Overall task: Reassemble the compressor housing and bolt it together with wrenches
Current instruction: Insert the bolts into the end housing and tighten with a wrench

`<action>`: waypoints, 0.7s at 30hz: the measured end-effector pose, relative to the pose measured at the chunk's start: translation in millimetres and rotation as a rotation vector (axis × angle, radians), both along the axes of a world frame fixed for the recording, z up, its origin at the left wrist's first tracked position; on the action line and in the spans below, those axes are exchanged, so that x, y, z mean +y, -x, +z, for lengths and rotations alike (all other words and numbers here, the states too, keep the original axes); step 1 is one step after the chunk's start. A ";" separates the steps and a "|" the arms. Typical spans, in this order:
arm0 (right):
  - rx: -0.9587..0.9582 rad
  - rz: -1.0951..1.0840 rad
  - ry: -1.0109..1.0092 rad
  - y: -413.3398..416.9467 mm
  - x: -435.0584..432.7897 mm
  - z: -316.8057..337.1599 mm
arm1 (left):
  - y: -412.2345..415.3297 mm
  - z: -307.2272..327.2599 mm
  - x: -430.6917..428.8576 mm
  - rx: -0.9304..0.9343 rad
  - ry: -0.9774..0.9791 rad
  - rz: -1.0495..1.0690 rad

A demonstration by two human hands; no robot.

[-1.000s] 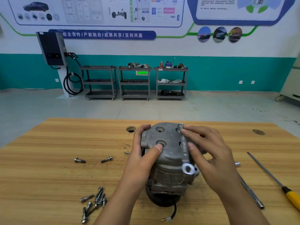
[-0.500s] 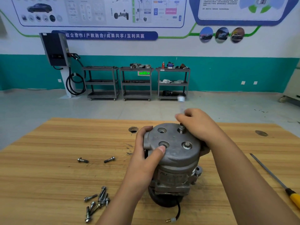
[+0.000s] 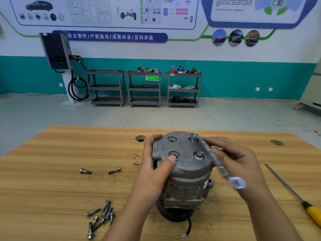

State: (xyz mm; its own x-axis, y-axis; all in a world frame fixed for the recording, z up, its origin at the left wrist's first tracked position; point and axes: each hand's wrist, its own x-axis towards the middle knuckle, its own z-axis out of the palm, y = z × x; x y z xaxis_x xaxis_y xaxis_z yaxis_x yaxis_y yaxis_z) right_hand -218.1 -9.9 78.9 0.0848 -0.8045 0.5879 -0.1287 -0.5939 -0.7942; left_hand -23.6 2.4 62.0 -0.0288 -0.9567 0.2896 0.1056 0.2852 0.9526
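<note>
The grey compressor housing (image 3: pixel 184 164) stands upright on the wooden table (image 3: pixel 52 180). My left hand (image 3: pixel 158 164) grips its left side, thumb on the top cover beside an empty bolt hole. My right hand (image 3: pixel 238 164) holds a silver wrench (image 3: pixel 215 162), blurred by motion, its far end on the raised bolt (image 3: pixel 194 135) at the cover's back right. A second bolt (image 3: pixel 198 155) sits seated at the front right. Two holes on the left of the cover hold no bolts.
Several loose bolts (image 3: pixel 100 218) lie in a pile at the front left, and two more bolts (image 3: pixel 99 170) lie further back. A yellow-handled screwdriver (image 3: pixel 295 193) lies at the right. A black cable (image 3: pixel 189 226) trails from under the housing.
My right hand came back from the far side of the cover toward me, swinging the wrench round on the back-right bolt. My left hand has kept its grip on the housing.
</note>
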 end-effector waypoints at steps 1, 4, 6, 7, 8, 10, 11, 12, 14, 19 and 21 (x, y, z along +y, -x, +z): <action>0.095 -0.056 0.052 -2.6 0.8 3.6 | 0.3 0.0 -0.6 -0.002 0.001 -0.001; 0.306 -0.170 0.155 -14.8 -1.8 18.3 | 1.8 -0.4 -2.3 -0.006 0.011 0.008; 0.383 -0.206 0.177 -24.4 -6.7 28.7 | 2.0 -1.4 -2.1 -0.002 0.019 0.022; 0.409 -0.230 0.172 -28.9 -10.1 33.4 | 1.8 -1.9 -1.4 -0.003 0.022 0.024; 0.425 -0.249 0.154 -32.8 -14.2 37.9 | 1.7 -1.9 -1.0 -0.006 0.024 0.022; 0.431 -0.268 0.085 -38.3 -23.3 45.7 | 0.8 -0.6 0.3 -0.017 0.026 0.008; 0.426 -0.267 0.037 -39.8 -28.4 48.8 | 0.3 0.3 0.7 -0.018 0.027 0.002; 0.421 -0.260 -0.023 -40.6 -33.4 50.8 | -0.2 1.0 1.1 -0.018 0.026 -0.003; 0.417 -0.244 -0.182 -40.6 -42.3 52.6 | -0.3 2.2 1.6 -0.021 0.022 -0.005; 0.304 -0.161 -0.602 -29.3 -55.9 52.4 | -0.7 2.1 2.3 -0.032 0.014 -0.005; 0.144 -0.040 -0.709 -17.6 -57.1 49.9 | -0.8 1.5 1.9 -0.027 0.011 -0.006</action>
State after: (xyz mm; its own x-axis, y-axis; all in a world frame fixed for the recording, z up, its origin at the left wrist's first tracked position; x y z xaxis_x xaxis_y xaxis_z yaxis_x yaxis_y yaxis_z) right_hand -200.4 -67.0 128.7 0.0848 -0.9922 -0.0912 -0.2715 0.0650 -0.9602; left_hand -22.8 4.3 63.6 -0.0421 -0.9533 0.2990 0.0819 0.2950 0.9520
